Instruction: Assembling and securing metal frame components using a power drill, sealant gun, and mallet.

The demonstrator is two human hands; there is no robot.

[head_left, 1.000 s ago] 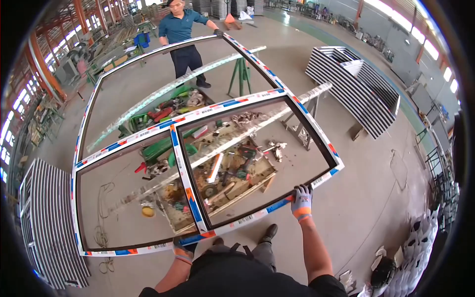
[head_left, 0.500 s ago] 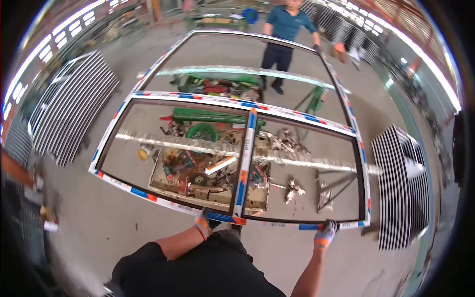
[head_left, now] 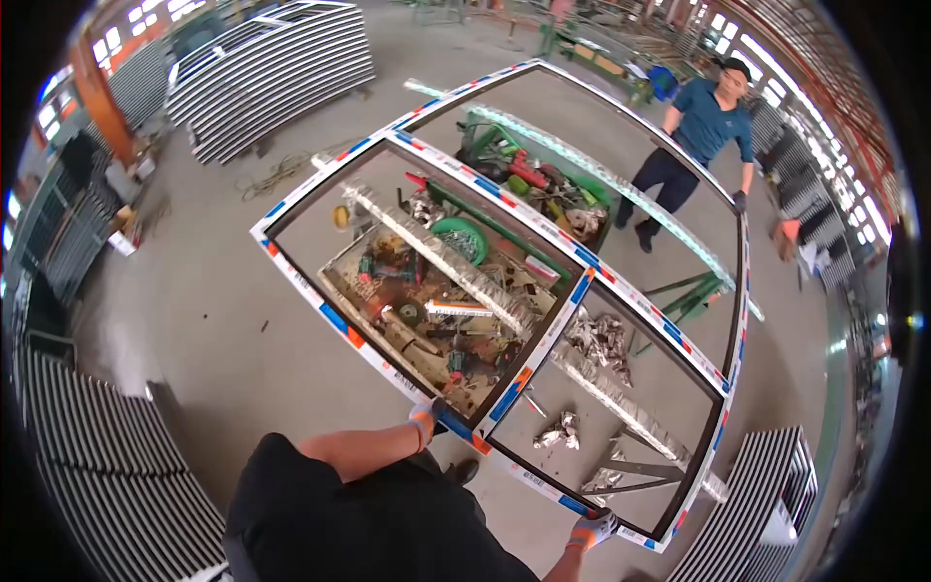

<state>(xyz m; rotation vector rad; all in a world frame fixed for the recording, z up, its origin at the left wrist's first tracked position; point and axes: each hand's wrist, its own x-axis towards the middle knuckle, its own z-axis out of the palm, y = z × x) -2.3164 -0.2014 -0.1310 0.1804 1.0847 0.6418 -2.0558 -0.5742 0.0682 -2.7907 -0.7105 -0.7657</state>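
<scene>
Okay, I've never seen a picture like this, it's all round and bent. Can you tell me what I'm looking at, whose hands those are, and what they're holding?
The camera sits on a person's head and looks down through a very wide lens, so straight edges curve. The dark shape at the bottom is that person's own body.

Their gloved left hand and right hand grip the near edge of a large window frame, white with red and blue tape. A co-worker in a blue shirt stands at the far end with a hand at the frame's edge.

Through the frame's openings you see a cluttered tool tray and green trestles below. Stacks of long profiles lie on the concrete floor.
</scene>
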